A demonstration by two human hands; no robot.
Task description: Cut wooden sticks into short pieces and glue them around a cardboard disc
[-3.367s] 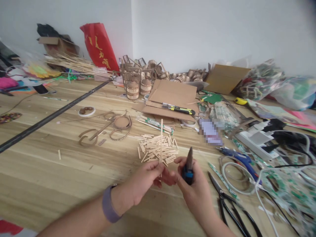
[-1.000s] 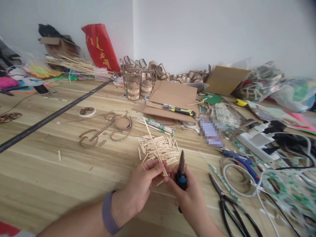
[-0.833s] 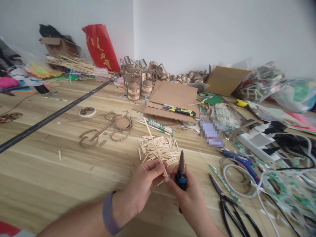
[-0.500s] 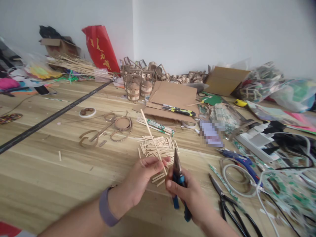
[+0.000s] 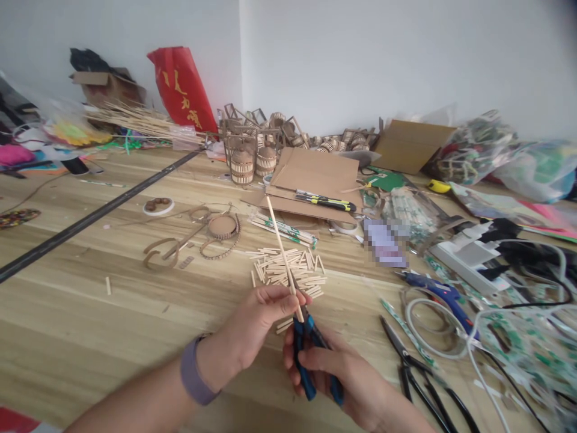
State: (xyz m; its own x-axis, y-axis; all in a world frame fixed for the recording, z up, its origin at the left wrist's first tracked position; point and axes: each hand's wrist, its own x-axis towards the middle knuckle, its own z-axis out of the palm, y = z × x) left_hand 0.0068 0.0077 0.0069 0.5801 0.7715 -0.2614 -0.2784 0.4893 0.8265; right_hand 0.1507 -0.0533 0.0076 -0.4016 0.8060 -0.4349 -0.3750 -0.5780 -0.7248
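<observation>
Between the thumb and fingers of my left hand (image 5: 252, 322) is a thin wooden stick (image 5: 280, 246), slanting up and away. My right hand (image 5: 336, 367) is wrapped around the blue handles of a pair of pliers (image 5: 303, 343). The pliers' jaws lie right behind the stick's lower part, partly hidden by my left fingers; whether they grip it I cannot tell. Just beyond both hands, a pile of short cut sticks (image 5: 288, 267) lies on the wooden table (image 5: 135, 337).
Black scissors (image 5: 410, 361), a blue glue gun (image 5: 439, 294) and a tape roll (image 5: 437, 328) lie at right among cables. Cardboard sheets (image 5: 315, 174) with a utility knife (image 5: 327, 202) are ahead. A long dark bar (image 5: 99, 213) crosses the left side. Small stick barrels (image 5: 242, 167) stand behind.
My right hand has turned and moved left, bringing the pliers from beside the stick to its lower part. The pliers' handles are spread wider. The stick has tilted slightly more upright.
</observation>
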